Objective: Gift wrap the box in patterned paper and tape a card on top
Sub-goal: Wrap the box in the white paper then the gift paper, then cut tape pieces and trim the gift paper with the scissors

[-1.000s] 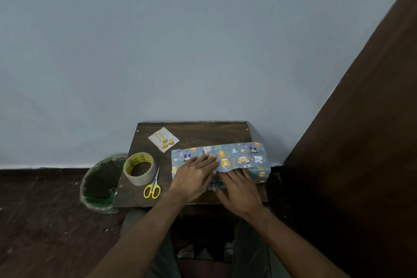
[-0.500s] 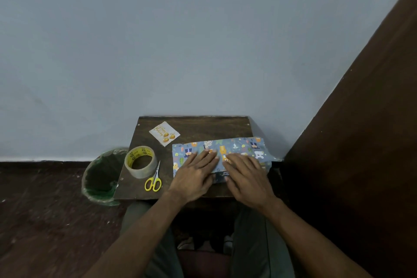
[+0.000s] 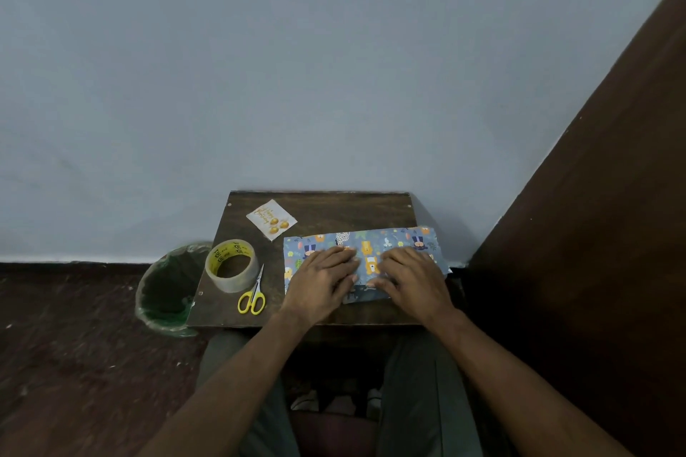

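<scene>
Both hands lie flat on the patterned wrapping paper (image 3: 365, 252), which covers the box on the right half of the small dark wooden counter (image 3: 326, 211); the box itself is hidden under the paper. The left hand (image 3: 319, 280) presses down with straight fingers spread toward the middle of the package, its grip open on the paper. The right hand (image 3: 412, 278) rests just beside it, fingers likewise extended and pressing, grip open, the fingertips of the two hands nearly meeting over an orange bear figure in the print. The paper's right end reaches past the right edge of the counter, and its near edge shows a darker strip between the two hands.

The greeting card (image 3: 271, 219), white with gold balloons and lettering, lies near the far left corner of the counter, turned at an angle. A roll of clear tape (image 3: 232, 265) with a yellow core sits at the left edge, and yellow-handled scissors (image 3: 253, 295) lie just beside it, toward the near edge. A green-lined waste bin (image 3: 167, 293) stands on the floor at the counter's left side.
</scene>
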